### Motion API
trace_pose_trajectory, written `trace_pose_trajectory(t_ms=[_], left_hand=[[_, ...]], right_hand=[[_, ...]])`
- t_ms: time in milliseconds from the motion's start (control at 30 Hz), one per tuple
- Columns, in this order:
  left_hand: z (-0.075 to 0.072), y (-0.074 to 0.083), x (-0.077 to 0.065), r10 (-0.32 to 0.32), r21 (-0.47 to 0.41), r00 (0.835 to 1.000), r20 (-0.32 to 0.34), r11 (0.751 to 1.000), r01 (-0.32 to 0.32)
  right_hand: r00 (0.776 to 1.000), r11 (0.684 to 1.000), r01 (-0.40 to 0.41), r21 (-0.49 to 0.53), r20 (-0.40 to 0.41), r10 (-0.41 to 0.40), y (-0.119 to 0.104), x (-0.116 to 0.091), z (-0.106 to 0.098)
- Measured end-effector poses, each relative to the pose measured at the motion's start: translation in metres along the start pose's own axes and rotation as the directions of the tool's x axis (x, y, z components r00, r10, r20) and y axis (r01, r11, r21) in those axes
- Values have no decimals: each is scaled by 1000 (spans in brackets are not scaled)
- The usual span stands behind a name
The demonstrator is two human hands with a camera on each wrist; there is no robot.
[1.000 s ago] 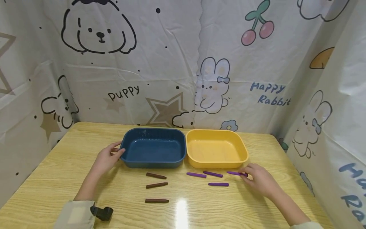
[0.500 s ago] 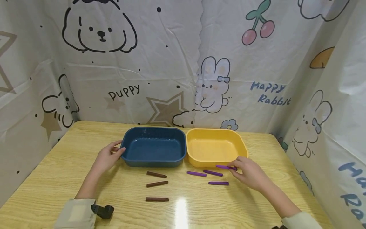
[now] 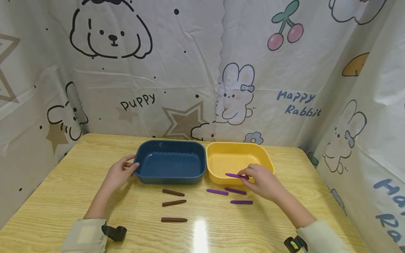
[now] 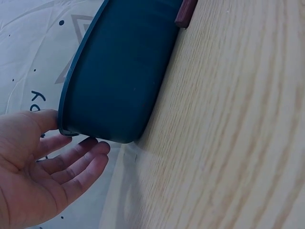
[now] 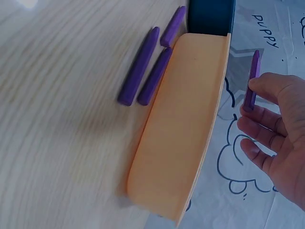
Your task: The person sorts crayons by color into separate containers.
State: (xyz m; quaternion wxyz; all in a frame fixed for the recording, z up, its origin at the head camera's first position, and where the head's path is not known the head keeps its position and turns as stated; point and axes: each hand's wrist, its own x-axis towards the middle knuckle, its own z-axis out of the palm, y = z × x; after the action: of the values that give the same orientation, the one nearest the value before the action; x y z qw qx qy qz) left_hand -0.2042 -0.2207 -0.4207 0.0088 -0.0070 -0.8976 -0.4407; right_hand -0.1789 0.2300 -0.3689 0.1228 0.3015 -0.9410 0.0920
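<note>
My right hand (image 3: 262, 181) pinches a purple crayon (image 5: 252, 81) between thumb and fingers, above the front part of the yellow bin (image 3: 269, 165). In the right wrist view the crayon's tapered end points away from the palm, and the other fingers are loosely bent. My left hand (image 3: 120, 172) grips the left end of the dark blue bin (image 3: 171, 181). Its thumb and index finger meet at the rim, as the left wrist view shows, while the remaining fingers curl below. More purple crayons (image 3: 241, 202) lie in front of the yellow bin.
Three brown crayons (image 3: 174, 220) lie on the wooden table (image 3: 133, 211) before the blue bin. Both bins stand side by side near the table's back edge. A printed curtain (image 3: 190, 70) hangs behind and along the sides.
My right hand has lifted the purple crayon from the table and carried it left and back over the yellow bin's front rim. The left hand stays at the blue bin.
</note>
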Motion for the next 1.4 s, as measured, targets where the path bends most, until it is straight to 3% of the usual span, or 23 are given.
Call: trace_pose_trajectory(t_ms=[567, 1400], left_hand=[[1, -1, 0, -6, -19, 1000, 0, 1000, 6], [2, -3, 0, -9, -50, 1000, 4, 999, 9]], right_hand=[[999, 999, -16, 46, 47, 14, -24, 47, 4], [992, 989, 110, 102, 58, -116, -57, 98, 34]])
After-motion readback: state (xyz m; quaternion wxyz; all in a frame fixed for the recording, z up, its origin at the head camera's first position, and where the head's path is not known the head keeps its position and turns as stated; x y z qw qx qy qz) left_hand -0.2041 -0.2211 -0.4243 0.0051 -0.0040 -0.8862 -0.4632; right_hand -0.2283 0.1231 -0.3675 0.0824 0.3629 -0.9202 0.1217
